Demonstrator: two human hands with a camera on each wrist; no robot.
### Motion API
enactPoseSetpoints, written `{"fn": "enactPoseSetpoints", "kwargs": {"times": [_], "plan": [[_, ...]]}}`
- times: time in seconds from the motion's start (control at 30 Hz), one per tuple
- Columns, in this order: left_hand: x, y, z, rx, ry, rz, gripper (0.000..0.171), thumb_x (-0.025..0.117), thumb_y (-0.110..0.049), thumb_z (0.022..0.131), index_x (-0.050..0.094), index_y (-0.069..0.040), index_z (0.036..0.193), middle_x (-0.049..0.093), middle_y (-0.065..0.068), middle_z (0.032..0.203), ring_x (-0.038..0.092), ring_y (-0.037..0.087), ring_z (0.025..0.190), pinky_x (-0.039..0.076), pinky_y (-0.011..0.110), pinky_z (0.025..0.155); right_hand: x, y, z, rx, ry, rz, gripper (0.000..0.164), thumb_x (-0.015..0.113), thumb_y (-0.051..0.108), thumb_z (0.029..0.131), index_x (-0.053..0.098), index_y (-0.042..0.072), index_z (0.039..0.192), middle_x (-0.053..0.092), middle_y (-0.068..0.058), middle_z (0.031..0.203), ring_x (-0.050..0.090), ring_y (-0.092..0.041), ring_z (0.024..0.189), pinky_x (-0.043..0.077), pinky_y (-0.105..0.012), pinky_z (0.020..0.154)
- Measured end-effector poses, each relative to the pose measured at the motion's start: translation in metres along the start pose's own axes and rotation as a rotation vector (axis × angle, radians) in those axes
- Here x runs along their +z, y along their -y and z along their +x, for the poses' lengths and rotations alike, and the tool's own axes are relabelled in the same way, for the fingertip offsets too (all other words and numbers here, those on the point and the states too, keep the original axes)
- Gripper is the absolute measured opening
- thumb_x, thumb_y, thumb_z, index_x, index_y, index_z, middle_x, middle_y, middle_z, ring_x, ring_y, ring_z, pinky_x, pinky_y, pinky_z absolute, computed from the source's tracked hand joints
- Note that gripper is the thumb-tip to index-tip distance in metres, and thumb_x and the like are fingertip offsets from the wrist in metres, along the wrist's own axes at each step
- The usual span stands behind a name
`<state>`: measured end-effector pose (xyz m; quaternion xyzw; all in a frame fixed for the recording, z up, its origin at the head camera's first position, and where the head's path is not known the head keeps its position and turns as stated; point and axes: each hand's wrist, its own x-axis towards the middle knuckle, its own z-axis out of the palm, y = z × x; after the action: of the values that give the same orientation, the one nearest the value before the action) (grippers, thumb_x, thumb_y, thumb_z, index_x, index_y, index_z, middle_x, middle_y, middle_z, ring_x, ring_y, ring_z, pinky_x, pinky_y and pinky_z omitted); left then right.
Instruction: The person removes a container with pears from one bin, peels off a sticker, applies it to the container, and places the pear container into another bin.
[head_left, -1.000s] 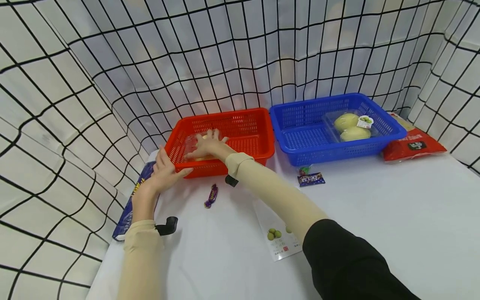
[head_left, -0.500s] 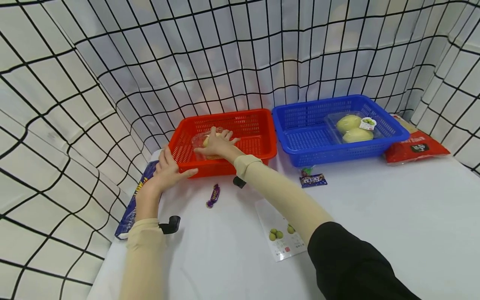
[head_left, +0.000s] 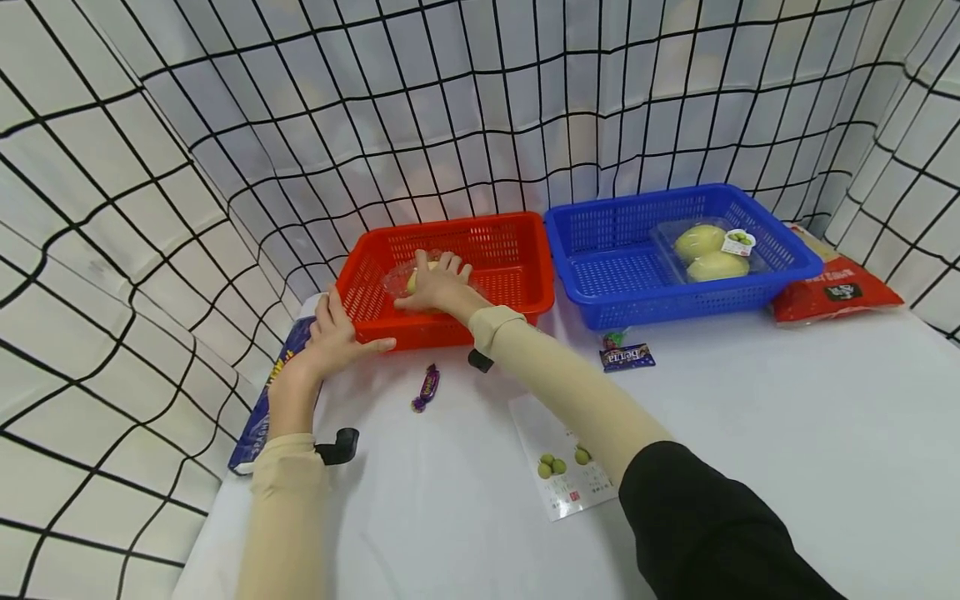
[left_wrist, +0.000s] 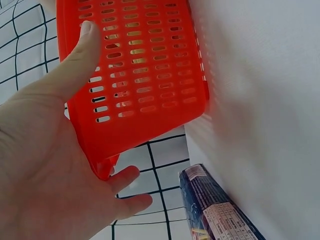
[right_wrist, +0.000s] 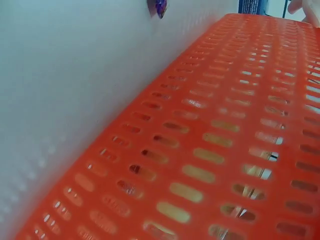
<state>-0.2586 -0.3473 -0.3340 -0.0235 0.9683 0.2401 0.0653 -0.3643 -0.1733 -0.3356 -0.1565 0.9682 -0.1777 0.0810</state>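
Observation:
In the head view my right hand (head_left: pixel 442 289) reaches down into the red basket (head_left: pixel 525 310) and grips a clear plastic pack of yellow fruit (head_left: pixel 411 282) from above. The hand covers much of the pack. My left hand (head_left: pixel 322 342) rests at the basket's front left corner, its fingers extended along the side. In the left wrist view the thumb (left_wrist: pixel 85 47) lies against the perforated wall, with two fingertips showing past the corner. Only the basket's outer wall (right_wrist: pixel 200 125) fills most of the right wrist view; yellow shows through its slots.
A blue basket (head_left: pixel 600 315) with another fruit pack (head_left: pixel 712 254) stands to the right, beside a red bag (head_left: pixel 840 292). Small wrapped sweets (head_left: pixel 426 388) and a dark blue bar (head_left: pixel 627 357) lie in front. A printed sheet (head_left: pixel 558 475) and a blue packet (head_left: pixel 258 429) are nearer. Black netting surrounds the table.
The right hand's fingers have drawn closer together over the pack, and hand and pack have shifted slightly right within the red basket. The left hand stays at the basket's corner.

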Motion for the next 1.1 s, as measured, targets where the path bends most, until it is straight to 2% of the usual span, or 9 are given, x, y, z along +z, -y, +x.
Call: {"fn": "enactPoseSetpoints", "kwargs": {"times": [0.2, 0.37, 0.53, 0.7, 0.93, 1.1], "plan": [[0.001, -0.001, -0.003, 0.003, 0.0, -0.012, 0.134, 0.067, -0.059, 0.09, -0.037, -0.005, 0.153, -0.025, 0.03, 0.165, -0.005, 0.065, 0.15, 0.006, 0.081, 0.118, -0.001, -0.012, 0.003, -0.053, -0.041, 0.004, 0.102, 0.066, 0.064, 0.09, 0.009, 0.023, 0.164, 0.026, -0.023, 0.163, 0.022, -0.042, 0.152, 0.021, -0.06, 0.127], [0.001, -0.002, -0.005, 0.001, 0.005, -0.006, 0.132, 0.066, -0.058, 0.092, -0.036, -0.004, 0.154, -0.026, 0.03, 0.165, -0.005, 0.065, 0.149, 0.008, 0.081, 0.117, -0.002, -0.024, 0.006, -0.144, -0.121, -0.017, 0.094, 0.07, 0.059, 0.089, 0.017, 0.024, 0.158, 0.041, -0.02, 0.149, 0.034, -0.037, 0.14, 0.033, -0.053, 0.117], [-0.001, -0.001, -0.004, 0.0, 0.004, -0.005, 0.131, 0.066, -0.06, 0.091, -0.035, -0.003, 0.154, -0.027, 0.03, 0.165, -0.005, 0.064, 0.15, 0.01, 0.082, 0.116, -0.006, -0.032, 0.009, -0.229, -0.236, -0.066, 0.096, 0.072, 0.059, 0.086, 0.02, 0.023, 0.159, 0.041, -0.018, 0.146, 0.037, -0.033, 0.134, 0.039, -0.048, 0.11], [0.002, -0.002, -0.002, 0.004, 0.014, -0.007, 0.132, 0.066, -0.06, 0.091, -0.034, -0.002, 0.155, -0.027, 0.03, 0.164, -0.004, 0.065, 0.149, 0.011, 0.082, 0.116, -0.015, -0.044, 0.006, -0.28, -0.314, 0.018, 0.098, 0.074, 0.057, 0.084, 0.02, 0.024, 0.159, 0.035, -0.019, 0.153, 0.032, -0.033, 0.14, 0.036, -0.051, 0.114], [0.001, -0.001, 0.0, 0.026, 0.007, -0.003, 0.133, 0.066, -0.062, 0.09, -0.033, -0.002, 0.155, -0.025, 0.032, 0.164, -0.002, 0.066, 0.148, 0.012, 0.082, 0.116, -0.052, -0.055, -0.01, -0.364, -0.445, 0.07, 0.099, 0.076, 0.053, 0.082, 0.018, 0.027, 0.158, 0.027, -0.021, 0.161, 0.029, -0.035, 0.144, 0.032, -0.053, 0.116], [0.0, 0.003, 0.003, 0.036, -0.009, -0.033, 0.138, 0.065, -0.07, 0.086, -0.033, -0.004, 0.155, -0.025, 0.03, 0.165, -0.003, 0.065, 0.148, 0.009, 0.082, 0.116, -0.085, -0.056, -0.033, -0.409, -0.511, 0.074, 0.1, 0.077, 0.054, 0.08, 0.019, 0.029, 0.158, 0.026, -0.02, 0.162, 0.027, -0.036, 0.148, 0.03, -0.053, 0.119]]}}
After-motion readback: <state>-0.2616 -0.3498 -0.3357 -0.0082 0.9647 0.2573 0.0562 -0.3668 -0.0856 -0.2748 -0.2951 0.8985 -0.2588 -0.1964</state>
